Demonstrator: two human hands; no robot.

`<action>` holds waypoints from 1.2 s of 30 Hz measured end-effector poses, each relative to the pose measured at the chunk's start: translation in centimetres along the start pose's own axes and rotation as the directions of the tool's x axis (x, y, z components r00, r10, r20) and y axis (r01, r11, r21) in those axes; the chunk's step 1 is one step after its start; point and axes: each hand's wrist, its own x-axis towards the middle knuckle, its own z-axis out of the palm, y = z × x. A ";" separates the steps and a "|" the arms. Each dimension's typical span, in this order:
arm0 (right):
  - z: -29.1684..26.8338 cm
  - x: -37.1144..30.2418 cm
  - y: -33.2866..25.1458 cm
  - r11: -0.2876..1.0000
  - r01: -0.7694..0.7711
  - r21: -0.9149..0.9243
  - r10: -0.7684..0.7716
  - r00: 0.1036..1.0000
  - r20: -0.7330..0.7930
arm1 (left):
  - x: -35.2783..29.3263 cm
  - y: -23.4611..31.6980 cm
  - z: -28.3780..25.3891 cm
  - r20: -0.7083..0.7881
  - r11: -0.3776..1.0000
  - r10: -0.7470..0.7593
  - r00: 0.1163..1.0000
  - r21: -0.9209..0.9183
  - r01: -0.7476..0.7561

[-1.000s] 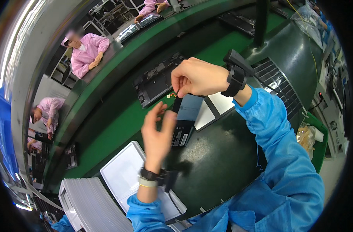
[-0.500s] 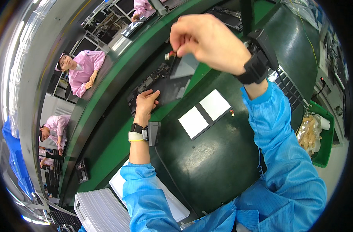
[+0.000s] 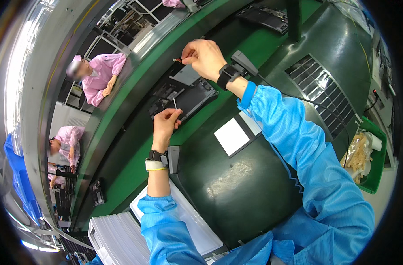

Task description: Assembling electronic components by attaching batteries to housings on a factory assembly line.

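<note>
Over a laptop base, fingers of both hands pinch a battery pointing lengthwise away.

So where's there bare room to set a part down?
Free: tabletop bordered by the white-panelled pack, white tray and right sleeve. Crowded: around the black laptop chassis, where left hand and right hand are.

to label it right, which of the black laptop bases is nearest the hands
The middle base, by the left hand and right hand; the upper-right base and lower-left base lie well away.
</note>
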 end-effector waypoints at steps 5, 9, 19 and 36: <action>2.9 0.5 2.5 0.993 -0.111 -0.043 0.117 0.976 0.181 | -1.3 1.9 -0.6 -0.156 0.989 0.143 0.977 0.051 -0.136; 3.2 0.8 3.5 0.986 -0.165 -0.024 0.166 0.948 0.270 | -1.2 1.6 -2.2 -0.193 0.962 0.269 0.943 0.097 -0.255; 5.1 -0.4 2.9 0.945 -0.328 -0.004 0.289 0.826 0.484 | -4.6 -1.2 -7.6 0.003 0.536 0.499 0.867 0.784 -0.312; 9.4 -4.1 5.3 0.970 -0.242 -0.001 0.231 0.924 0.303 | -3.4 -3.3 -7.4 0.010 0.668 0.477 0.879 0.646 -0.370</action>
